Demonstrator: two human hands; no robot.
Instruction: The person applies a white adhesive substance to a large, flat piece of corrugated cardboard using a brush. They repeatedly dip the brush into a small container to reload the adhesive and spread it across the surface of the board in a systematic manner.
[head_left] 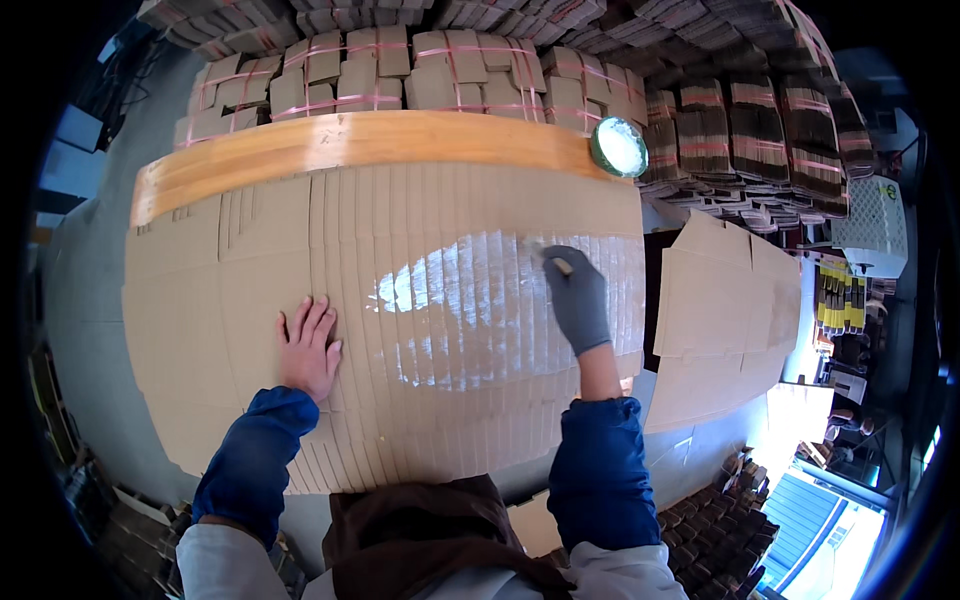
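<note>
Fanned, overlapping brown cardboard sheets [355, 400] cover the table, their edges forming narrow parallel strips. White paste [450, 285] is smeared over the strips on the middle and right part. My right hand [578, 298], in a grey glove, grips a brush [540, 247] whose bristles rest at the far edge of the paste; the fingers hide most of its handle. My left hand [310, 352] is bare and lies with fingers spread on the cardboard, left of the paste.
A green bowl of white paste [619, 148] stands at the right end of the orange-brown wooden board [380, 138] along the far edge. Behind it are bundled cardboard stacks [450, 75] tied with pink straps. More flat cardboard [725, 310] lies to the right, apart from the fanned sheets.
</note>
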